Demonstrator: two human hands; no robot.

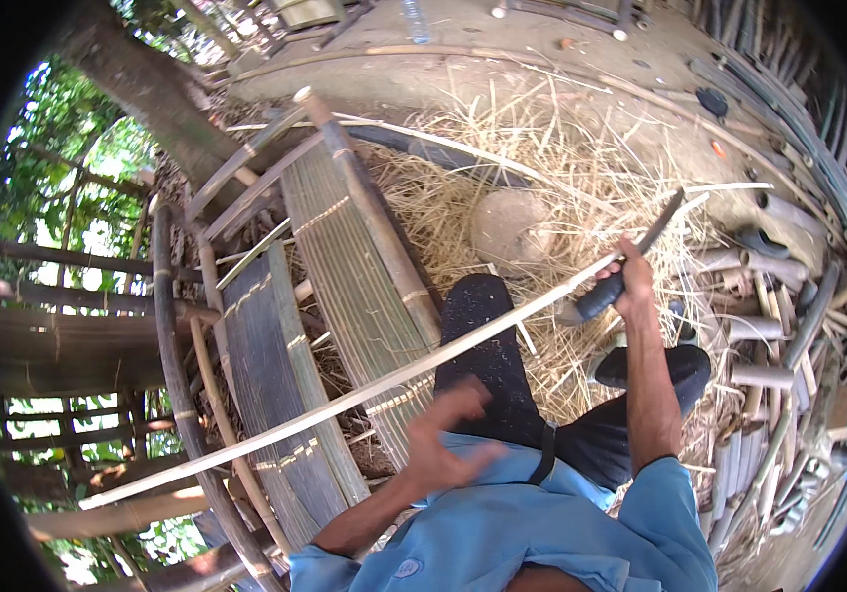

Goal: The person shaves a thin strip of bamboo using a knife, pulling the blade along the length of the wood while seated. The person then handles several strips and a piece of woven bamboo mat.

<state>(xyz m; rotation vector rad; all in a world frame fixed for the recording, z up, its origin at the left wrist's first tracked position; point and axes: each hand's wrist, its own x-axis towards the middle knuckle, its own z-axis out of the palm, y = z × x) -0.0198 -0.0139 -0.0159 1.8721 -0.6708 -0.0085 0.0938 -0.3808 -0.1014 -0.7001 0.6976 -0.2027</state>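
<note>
My right hand is closed round the black handle of a long knife, whose dark blade points up and away to the right. A long, pale bamboo strip meets the same hand at its fingers and slants down across my lap to the far left. My left hand is blurred by motion. Its fingers are spread, just below the strip's middle, and nothing shows in them.
Beside my left leg stands a bamboo bench with slatted panels. Pale shavings cover the ground around a round stump. Cut bamboo tubes are heaped at the right. A tree trunk leans at the back left.
</note>
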